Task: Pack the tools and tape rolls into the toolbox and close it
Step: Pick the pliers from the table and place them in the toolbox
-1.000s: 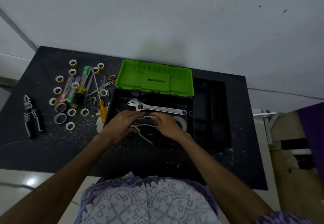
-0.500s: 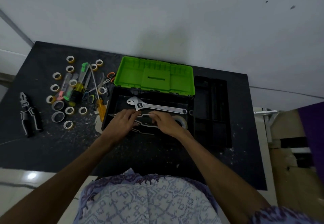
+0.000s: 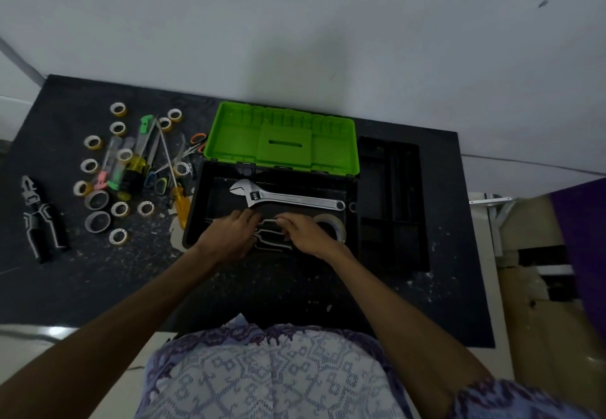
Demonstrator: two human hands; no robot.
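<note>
Head camera looked down on a dark desk (image 3: 98, 287) set against a pale wall. An open toolbox (image 3: 200, 218) stood in the middle of the desk, its black body near the person and its green lid (image 3: 282, 139) folded back on the far side. A silver wrench (image 3: 288, 197) lay across the far part of the box, with its head to the left. A big tape roll (image 3: 337, 225) lay in the right part of the box, just beside the right hand (image 3: 308, 235).

Both hands were inside the box, over a dark tool with pale edges (image 3: 272, 238), maybe pliers; I cannot tell it for sure. The left hand (image 3: 229, 235) lay with its fingers stretched and close together on the left end of that tool. The fingers of the right hand were bent and pinched on a pale edge of the same tool.

A black tray (image 3: 390, 202) lay on the desk, right of the box and touching it. Left of the box, many small tape rolls (image 3: 119, 209) lay scattered, and among them a yellow screwdriver (image 3: 178, 198), scissors (image 3: 193, 144) and some cutters (image 3: 144, 133). Black pliers (image 3: 42, 221) lay alone at the far left, well apart from the box.
</note>
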